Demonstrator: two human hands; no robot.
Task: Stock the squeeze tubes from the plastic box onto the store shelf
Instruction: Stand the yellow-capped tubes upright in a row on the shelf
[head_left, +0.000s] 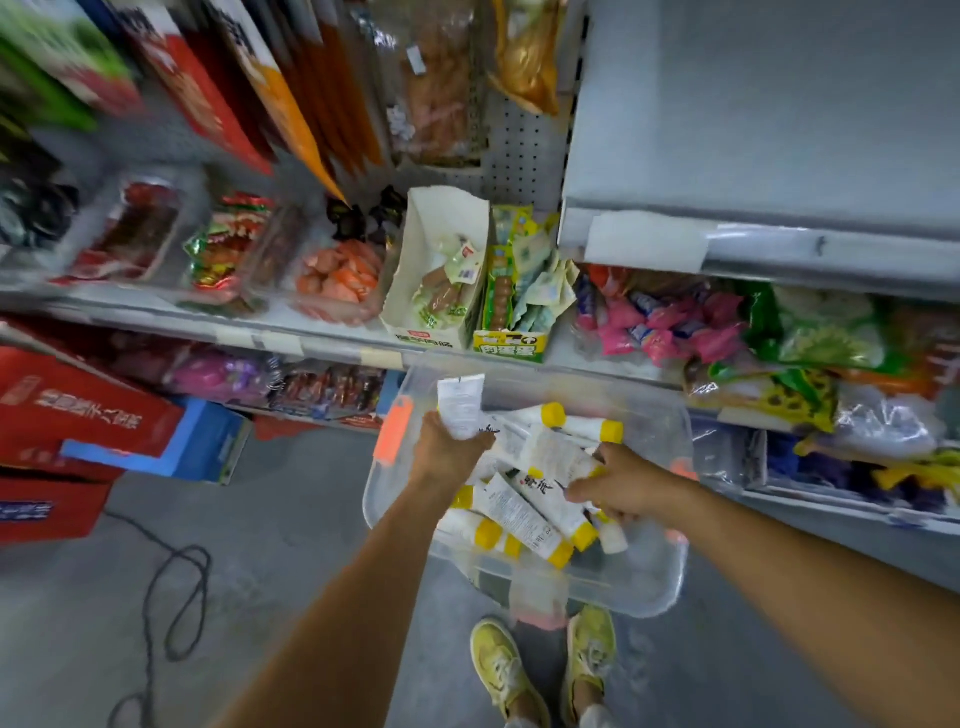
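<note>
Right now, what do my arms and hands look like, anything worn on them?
Both arms are bare as far as the frame shows: no sleeves. The left hand and right hand wear no gloves; no watch, bracelet or ring is visible.

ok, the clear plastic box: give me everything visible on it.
The plastic box is a clear, open-topped tub with rounded corners and orange latches on its sides. It sits before the shelf, above the person's yellow shoes; its support is hidden. Inside lies a loose pile of white squeeze tubes with yellow caps. The right hand reaches in and grips one; the left hand holds another tube over the left rim.
</note>
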